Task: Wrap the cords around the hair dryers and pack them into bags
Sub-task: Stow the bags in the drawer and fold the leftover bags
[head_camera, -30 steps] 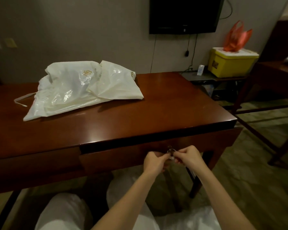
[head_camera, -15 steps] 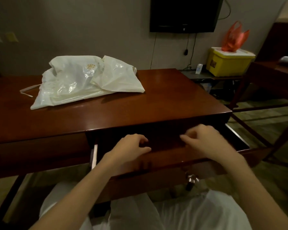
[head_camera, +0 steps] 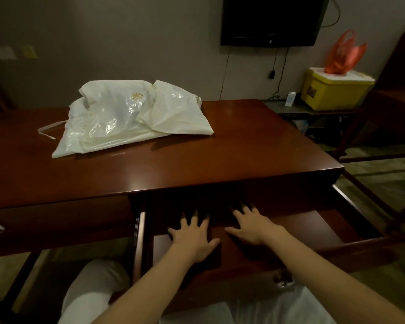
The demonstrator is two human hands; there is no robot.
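Both my hands reach into the open drawer, left hand and right hand with fingers spread, gripping nothing. White bags lie on the desk.

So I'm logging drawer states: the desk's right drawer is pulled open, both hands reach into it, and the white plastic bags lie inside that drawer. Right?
Not quite. The head view shows the white plastic bags lying on the desk top, not in the open drawer. The left hand and right hand do reach inside.
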